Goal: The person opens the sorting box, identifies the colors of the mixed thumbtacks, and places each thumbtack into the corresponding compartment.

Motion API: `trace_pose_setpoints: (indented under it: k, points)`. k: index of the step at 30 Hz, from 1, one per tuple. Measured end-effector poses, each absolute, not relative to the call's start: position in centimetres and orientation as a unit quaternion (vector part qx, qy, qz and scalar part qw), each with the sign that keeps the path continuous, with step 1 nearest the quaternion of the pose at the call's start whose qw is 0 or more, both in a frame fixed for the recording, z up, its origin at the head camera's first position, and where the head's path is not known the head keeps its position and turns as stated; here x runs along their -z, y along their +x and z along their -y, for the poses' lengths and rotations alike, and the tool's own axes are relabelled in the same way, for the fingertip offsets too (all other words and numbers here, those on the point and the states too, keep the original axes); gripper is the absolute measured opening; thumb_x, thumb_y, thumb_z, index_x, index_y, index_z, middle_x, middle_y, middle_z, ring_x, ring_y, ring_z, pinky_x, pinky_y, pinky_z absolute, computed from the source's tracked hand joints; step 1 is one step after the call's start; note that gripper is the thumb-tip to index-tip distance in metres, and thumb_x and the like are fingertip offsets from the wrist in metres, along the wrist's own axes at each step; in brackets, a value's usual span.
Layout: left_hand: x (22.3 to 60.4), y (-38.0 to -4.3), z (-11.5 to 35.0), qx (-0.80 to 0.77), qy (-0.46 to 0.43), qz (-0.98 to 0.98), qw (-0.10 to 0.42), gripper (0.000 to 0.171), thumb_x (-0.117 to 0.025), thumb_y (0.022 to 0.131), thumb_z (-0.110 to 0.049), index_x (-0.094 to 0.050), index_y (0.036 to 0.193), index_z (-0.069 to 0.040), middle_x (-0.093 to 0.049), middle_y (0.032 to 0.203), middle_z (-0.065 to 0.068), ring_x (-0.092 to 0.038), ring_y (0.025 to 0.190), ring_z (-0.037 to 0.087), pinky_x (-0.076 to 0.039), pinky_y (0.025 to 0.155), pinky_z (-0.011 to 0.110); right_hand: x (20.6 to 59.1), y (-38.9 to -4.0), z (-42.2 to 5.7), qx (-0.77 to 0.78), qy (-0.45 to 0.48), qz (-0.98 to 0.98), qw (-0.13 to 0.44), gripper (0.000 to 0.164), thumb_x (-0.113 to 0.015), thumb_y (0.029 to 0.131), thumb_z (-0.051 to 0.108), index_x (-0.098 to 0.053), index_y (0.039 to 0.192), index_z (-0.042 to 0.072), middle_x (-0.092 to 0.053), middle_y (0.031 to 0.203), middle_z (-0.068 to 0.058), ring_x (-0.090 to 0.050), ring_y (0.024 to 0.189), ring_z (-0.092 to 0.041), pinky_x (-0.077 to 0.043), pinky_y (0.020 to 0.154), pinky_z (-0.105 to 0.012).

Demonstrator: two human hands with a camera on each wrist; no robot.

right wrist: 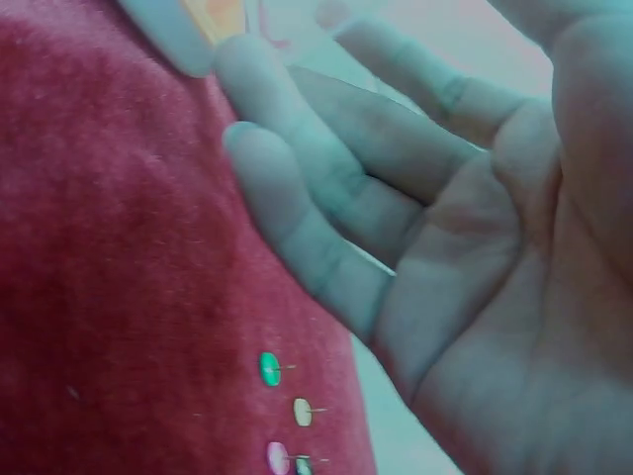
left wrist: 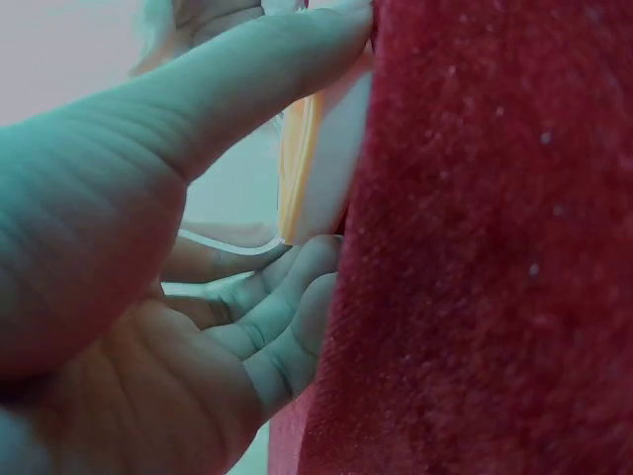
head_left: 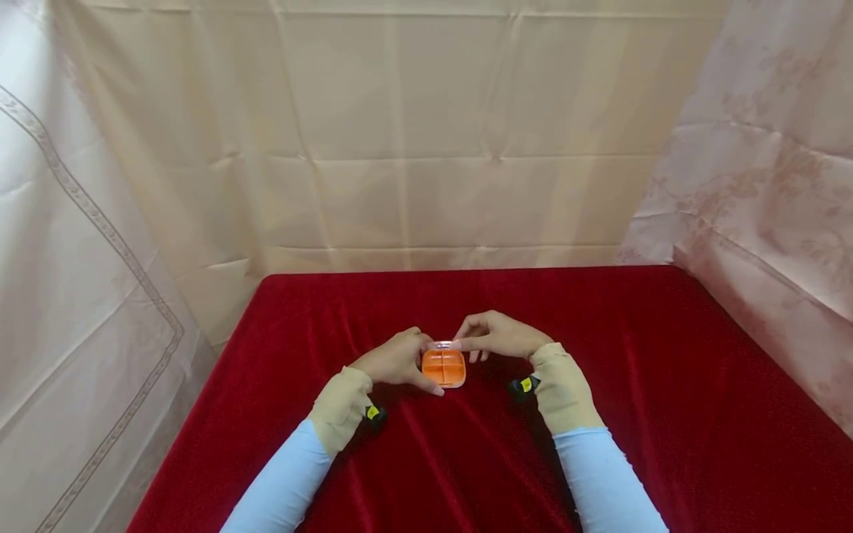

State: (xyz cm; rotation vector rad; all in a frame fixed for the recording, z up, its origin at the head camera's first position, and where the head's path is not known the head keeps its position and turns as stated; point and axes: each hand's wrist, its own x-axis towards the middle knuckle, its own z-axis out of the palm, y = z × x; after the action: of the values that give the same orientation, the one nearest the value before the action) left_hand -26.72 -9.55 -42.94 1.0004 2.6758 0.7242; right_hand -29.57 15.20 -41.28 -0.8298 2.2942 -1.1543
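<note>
An orange pill box (head_left: 443,368) with four-way dividers and a white outer shell lies on the red cloth, its clear lid (head_left: 440,345) raised at the far side. My left hand (head_left: 397,359) grips the box from the left, thumb along the near edge and fingers round the far side. In the left wrist view the white shell (left wrist: 334,148) shows between thumb and fingers. My right hand (head_left: 503,337) holds the right end of the lid between thumb and forefinger. Its other fingers (right wrist: 267,183) are spread loosely beside the box, above the cloth.
Several coloured thumbtacks, among them a green tack (right wrist: 270,369), a yellow tack (right wrist: 303,412) and a pink tack (right wrist: 278,457), lie points up on the cloth near my right hand. The red-covered table (head_left: 320,311) ends at a beige curtain (head_left: 433,133) behind.
</note>
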Motion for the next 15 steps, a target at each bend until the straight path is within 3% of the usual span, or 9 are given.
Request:
trace_pose_setpoints:
  k: [3, 7, 15]
  points:
    - [43.3, -26.9, 9.6, -0.286, 0.34, -0.889, 0.113, 0.057, -0.087, 0.064, -0.047, -0.068, 0.106, -0.012, -0.062, 0.085, -0.001, -0.051, 0.077, 0.011, -0.044, 0.067, 0.022, 41.6, -29.7, -15.2, 0.442, -0.293, -0.825, 0.196, 0.031, -0.062, 0.095, 0.038, -0.067, 0.105, 0.01, -0.07, 0.095, -0.009, -0.066, 0.078, -0.027, -0.053, 0.069, -0.038]
    - [43.5, -27.1, 9.4, -0.326, 0.335, -0.873, 0.139, 0.056, -0.088, 0.066, -0.04, -0.065, 0.109, -0.012, -0.066, 0.082, -0.005, -0.056, 0.072, 0.009, -0.047, 0.065, 0.022, 41.9, -29.6, -15.1, 0.458, -0.27, -0.829, 0.175, 0.038, -0.056, 0.098, 0.042, -0.063, 0.102, 0.005, -0.071, 0.098, -0.007, -0.066, 0.074, -0.027, -0.053, 0.065, -0.039]
    - [43.6, -26.9, 8.9, -0.345, 0.343, -0.862, 0.144, 0.055, -0.088, 0.067, -0.038, -0.065, 0.108, -0.011, -0.069, 0.085, -0.006, -0.057, 0.075, 0.011, -0.048, 0.071, 0.024, 42.6, -29.5, -14.9, 0.465, -0.235, -0.839, 0.157, 0.044, -0.053, 0.098, 0.049, -0.061, 0.098, 0.006, -0.072, 0.093, -0.006, -0.066, 0.071, -0.027, -0.053, 0.063, -0.038]
